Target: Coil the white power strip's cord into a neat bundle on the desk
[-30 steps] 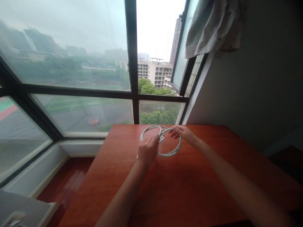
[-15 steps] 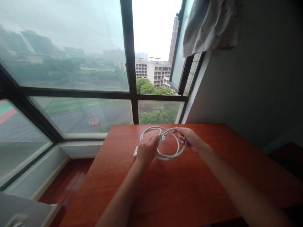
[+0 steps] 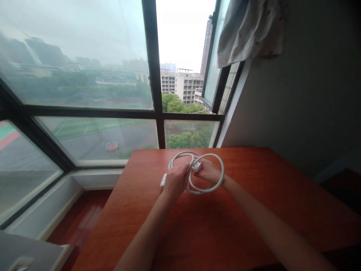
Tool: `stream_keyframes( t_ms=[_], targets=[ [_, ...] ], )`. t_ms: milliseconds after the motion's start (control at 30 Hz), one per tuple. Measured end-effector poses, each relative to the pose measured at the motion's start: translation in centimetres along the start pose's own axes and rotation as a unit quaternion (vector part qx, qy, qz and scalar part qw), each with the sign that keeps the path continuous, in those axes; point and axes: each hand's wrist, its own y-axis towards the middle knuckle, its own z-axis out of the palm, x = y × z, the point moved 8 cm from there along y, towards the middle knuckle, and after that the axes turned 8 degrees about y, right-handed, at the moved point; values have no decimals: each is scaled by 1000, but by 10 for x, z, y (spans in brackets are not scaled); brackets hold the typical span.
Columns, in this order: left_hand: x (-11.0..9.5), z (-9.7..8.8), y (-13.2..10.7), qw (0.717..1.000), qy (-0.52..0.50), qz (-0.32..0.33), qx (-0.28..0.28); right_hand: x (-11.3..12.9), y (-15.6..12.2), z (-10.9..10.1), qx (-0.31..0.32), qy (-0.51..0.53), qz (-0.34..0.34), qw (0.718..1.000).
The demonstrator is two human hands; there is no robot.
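2 bare hands at work over the far half of a reddish-brown table (image 3: 135, 226), its 12 o'clock side. White cable (image 3: 221, 173), gathered in at least 2 loops, lies between and around them; contact between the loops and tabletop: cannot tell. Left hand (image 3: 176, 178): fist clenched round the gathered cable. White plug (image 3: 196, 165) sits at its 2 o'clock; white block (image 3: 163, 180) pokes out at its 9 o'clock. Right hand (image 3: 208, 171), at the left hand's 3 o'clock: fingers pinching the plug, partly hidden; 1 loop crosses in front of its wrist. Patterned curtain (image 3: 251, 34) hangs at the table's 1 o'clock.
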Motion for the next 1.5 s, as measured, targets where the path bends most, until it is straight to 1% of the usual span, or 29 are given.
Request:
stream_keyframes(
  t_ms=[67,100,167,233,267,300,367,433,500,567,633,700,767,833,900,933,1000,1033,1067,1133,1167,1200,1233,1300,1333,1367,1400,1500],
  targets=[
    [0,-3,0,1000,5,-8,-14,8,2,-2,-35,-103,-27,994],
    [2,-5,-1,999,7,-18,-27,9,2,-3,-44,-128,-29,990],
    [3,-11,-1,998,5,-25,-51,10,1,-6,-37,-123,-37,991],
    [4,-17,-1,997,-9,-22,-75,4,-3,-12,-22,-59,-32,997],
    [6,-21,-1,996,-17,-27,-89,-1,-6,-16,-16,-15,-19,1000],
    [9,-25,-1,994,-23,-38,-103,-7,-8,-20,-8,35,-1,999],
    [15,-30,-1,990,-27,-71,-119,-14,-16,-27,17,138,38,990],
    [18,-29,-1,990,-13,-89,-106,-9,-24,-33,43,221,52,973],
    [16,-22,0,994,23,-84,-72,5,-32,-47,40,273,36,961],
    [12,-11,1,994,73,-73,-27,21,-39,-68,14,308,13,951],
    [9,0,0,991,114,-61,15,35,-45,-96,-20,343,-5,939],
    [7,8,-2,988,136,-51,46,46,-51,-132,-66,362,-30,929],
    [7,14,-3,986,146,-45,67,51,-58,-175,-122,366,-47,921],
    [9,20,-4,984,150,-44,90,45,-68,-220,-199,350,-37,914],
    [13,27,-5,980,153,-43,119,27,-83,-260,-292,329,1,898],
    [15,31,-6,978,154,-41,133,13,-92,-275,-327,313,40,891],
    [18,37,-7,975,156,-37,155,-15,-110,-295,-386,245,118,881],
    [20,39,-7,974,156,-35,163,-29,-117,-299,-393,198,156,884],
    [21,41,-8,973,156,-34,169,-42,-122,-301,-386,151,190,890],
    [22,45,-9,970,157,-34,180,-65,-125,-297,-340,53,236,909],
    [22,47,-10,969,158,-35,186,-74,-124,-295,-314,-11,257,914],
    [22,48,-11,968,158,-36,192,-81,-122,-294,-289,-92,274,913],
    [22,50,-11,967,158,-36,196,-86,-118,-293,-266,-184,284,903],
    [23,52,-13,967,155,-37,201,-90,-103,-289,-216,-370,279,859],
    [23,52,-13,967,154,-36,202,-92,-94,-284,-188,-437,268,837],
    [23,53,-14,967,152,-34,203,-94,-84,-277,-160,-478,260,823],
    [23,53,-14,967,152,-32,203,-99,-76,-270,-136,-495,259,818],
    [24,53,-15,966,159,-26,203,-115,-56,-245,-89,-483,282,824]
  ],
)
